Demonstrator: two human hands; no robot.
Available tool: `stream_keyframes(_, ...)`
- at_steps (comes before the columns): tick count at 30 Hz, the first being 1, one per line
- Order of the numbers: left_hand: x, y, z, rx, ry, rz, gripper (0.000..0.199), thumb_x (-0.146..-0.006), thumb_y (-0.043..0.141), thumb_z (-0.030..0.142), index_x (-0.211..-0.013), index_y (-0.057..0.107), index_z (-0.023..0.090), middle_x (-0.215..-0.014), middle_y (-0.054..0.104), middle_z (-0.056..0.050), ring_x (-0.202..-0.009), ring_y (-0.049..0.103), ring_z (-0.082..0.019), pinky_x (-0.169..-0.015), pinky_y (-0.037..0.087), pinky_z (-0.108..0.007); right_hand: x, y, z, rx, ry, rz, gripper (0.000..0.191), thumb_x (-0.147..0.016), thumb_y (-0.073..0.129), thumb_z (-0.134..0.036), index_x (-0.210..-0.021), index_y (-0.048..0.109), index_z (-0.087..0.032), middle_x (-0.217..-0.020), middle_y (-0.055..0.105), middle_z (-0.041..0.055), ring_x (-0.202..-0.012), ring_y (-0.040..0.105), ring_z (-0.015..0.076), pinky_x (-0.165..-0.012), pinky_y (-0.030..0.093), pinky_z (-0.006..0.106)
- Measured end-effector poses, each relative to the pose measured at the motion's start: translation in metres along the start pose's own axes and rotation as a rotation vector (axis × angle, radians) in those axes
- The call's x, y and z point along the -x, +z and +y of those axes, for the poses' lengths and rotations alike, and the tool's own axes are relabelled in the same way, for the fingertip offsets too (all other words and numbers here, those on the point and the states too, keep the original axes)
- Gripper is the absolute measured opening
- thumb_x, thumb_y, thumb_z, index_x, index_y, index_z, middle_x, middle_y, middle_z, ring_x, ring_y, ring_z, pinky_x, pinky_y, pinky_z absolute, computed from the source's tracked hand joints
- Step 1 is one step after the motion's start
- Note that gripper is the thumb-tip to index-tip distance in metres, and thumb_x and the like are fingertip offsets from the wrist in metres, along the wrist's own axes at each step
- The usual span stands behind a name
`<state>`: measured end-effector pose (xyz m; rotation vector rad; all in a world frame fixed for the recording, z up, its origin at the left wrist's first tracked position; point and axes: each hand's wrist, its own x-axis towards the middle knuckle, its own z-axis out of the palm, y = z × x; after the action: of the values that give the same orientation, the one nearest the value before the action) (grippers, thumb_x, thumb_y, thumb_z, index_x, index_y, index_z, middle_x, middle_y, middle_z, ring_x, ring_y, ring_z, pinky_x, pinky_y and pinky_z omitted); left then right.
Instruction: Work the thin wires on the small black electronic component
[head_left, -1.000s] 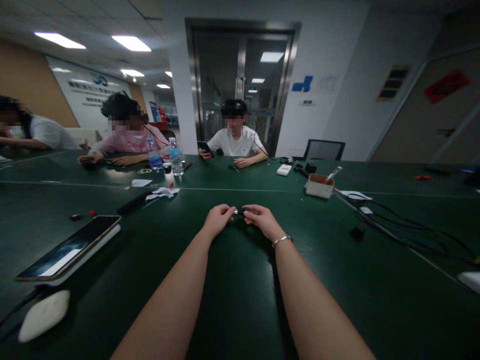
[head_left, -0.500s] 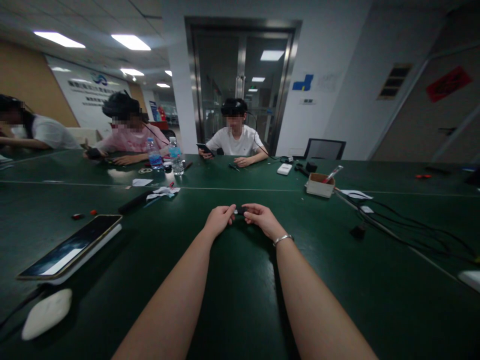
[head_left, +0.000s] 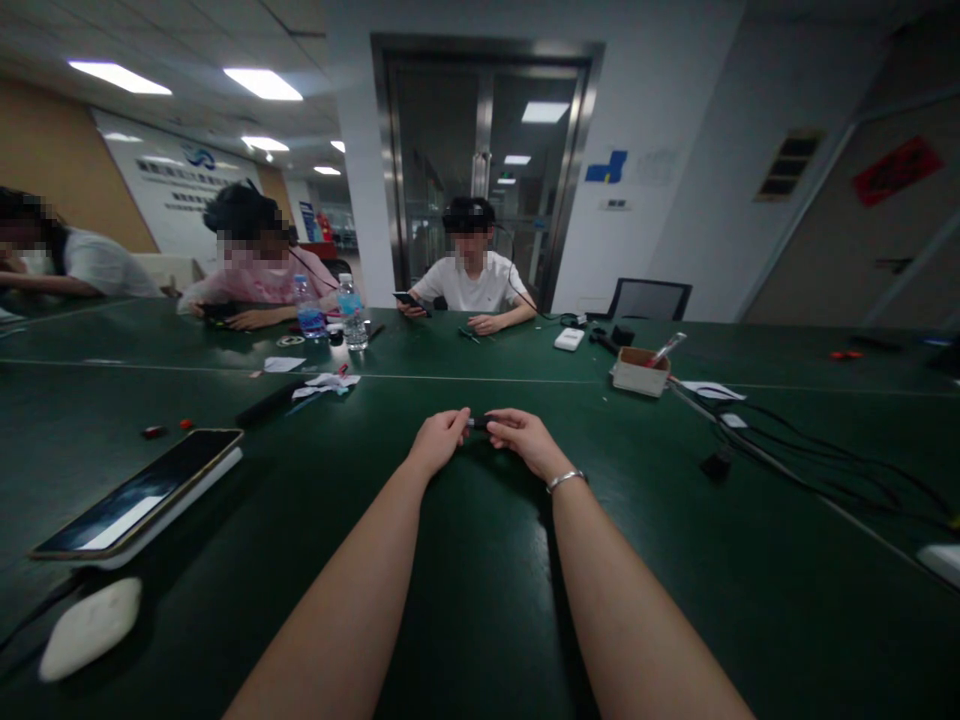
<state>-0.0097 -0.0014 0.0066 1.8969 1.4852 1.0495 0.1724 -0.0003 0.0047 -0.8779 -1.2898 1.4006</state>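
Observation:
Above the green table (head_left: 480,560), my left hand (head_left: 442,440) and my right hand (head_left: 523,437) meet in front of me. Between them is a small black stick with a silvery end (head_left: 480,423), too small to name for sure. My left fingertips pinch its silvery end, while the thumb and fingers of my right hand close on the black end. The fingers cover part of it at both ends. A metal bracelet (head_left: 566,479) circles my right wrist.
At left lie a phone (head_left: 142,495) on a white block and a white rounded case (head_left: 91,628). Crumpled paper (head_left: 326,384) and two water bottles (head_left: 351,312) are farther off. A small box (head_left: 641,372) and black cables (head_left: 832,450) lie right. Several people sit opposite.
My hands have barely moved; a little more of the stick's silvery end shows between them. Across the table, the person in pink has lowered a hand with a dark object.

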Motion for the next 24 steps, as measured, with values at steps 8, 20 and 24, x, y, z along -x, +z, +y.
stream_keyframes(8, 0.0016, 0.0016, 0.0018, -0.038, 0.104, 0.053, 0.032, -0.089, 0.038, 0.043, -0.076, 0.057, 0.021, -0.071, 0.058, 0.001, -0.066, 0.052, -0.014, -0.062, 0.037, -0.024, -0.0016, 0.0008, 0.0015, -0.020, 0.032, 0.046, 0.029, -0.065, 0.077, -0.019, -0.091, 0.067, -0.012, -0.073, 0.069, 0.0055, -0.057, 0.063, 0.0096, -0.053, 0.053, 0.020)
stream_keyframes(20, -0.0038, 0.0052, -0.0044, 0.198, 0.233, 0.058, 0.014, -0.082, 0.052, 0.021, -0.094, 0.058, 0.021, -0.095, 0.064, -0.003, -0.088, 0.060, -0.015, -0.081, 0.046, -0.028, 0.0002, 0.0054, -0.0036, -0.032, 0.078, 0.104, 0.024, -0.070, 0.074, -0.015, -0.092, 0.063, -0.010, -0.069, 0.069, 0.0067, -0.054, 0.063, 0.0095, -0.051, 0.053, 0.018)
stream_keyframes(24, -0.0034, 0.0030, -0.0056, 0.222, 0.226, 0.082, 0.017, -0.079, 0.056, 0.021, -0.096, 0.058, 0.021, -0.094, 0.064, -0.003, -0.087, 0.060, -0.015, -0.080, 0.047, -0.028, 0.0003, 0.0043, -0.0032, -0.036, 0.060, 0.091, 0.027, -0.067, 0.075, -0.014, -0.092, 0.065, -0.011, -0.070, 0.069, 0.0047, -0.056, 0.063, 0.0090, -0.053, 0.053, 0.017)
